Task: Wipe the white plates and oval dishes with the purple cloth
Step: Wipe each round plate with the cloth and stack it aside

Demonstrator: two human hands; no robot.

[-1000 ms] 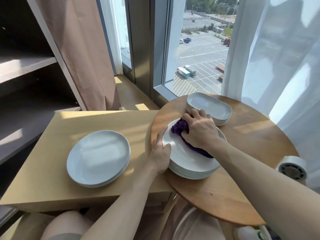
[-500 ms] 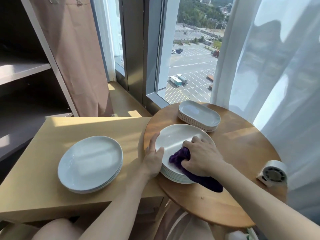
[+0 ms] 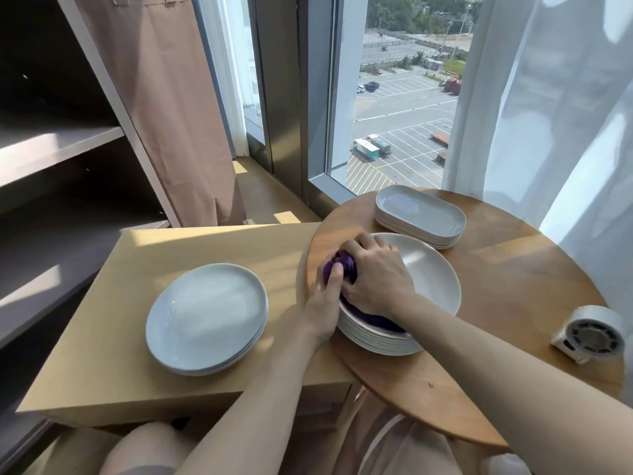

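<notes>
Right hand (image 3: 375,282): fingers curled around the bunched purple cloth (image 3: 343,265), pressing it onto the left part of the top plate.
Left hand (image 3: 323,310): braced against the left rim of the same stack, with the thumb laid straight over the edge and touching the cloth. The other fingers are blurred.
Hands together: side by side at the rim, touching.
Purple cloth: mostly under the right hand. One tuft shows between the two hands and a dark fold trails along the near rim.
Round plates (image 3: 428,279): a white stack on the round worktop (image 3: 513,286), at its left edge.
Oval dishes (image 3: 419,214): a stack just behind the round plates, near the window (image 3: 400,97).
Second plate stack (image 3: 207,317): on the square worktop (image 3: 154,255) to the left, well apart from both hands.
White roll (image 3: 591,332): lying at the right edge of the round worktop.
Surroundings: a brown curtain (image 3: 164,97) and dark shelves (image 3: 51,149) on the left, and a sheer white curtain (image 3: 548,114) on the right.
</notes>
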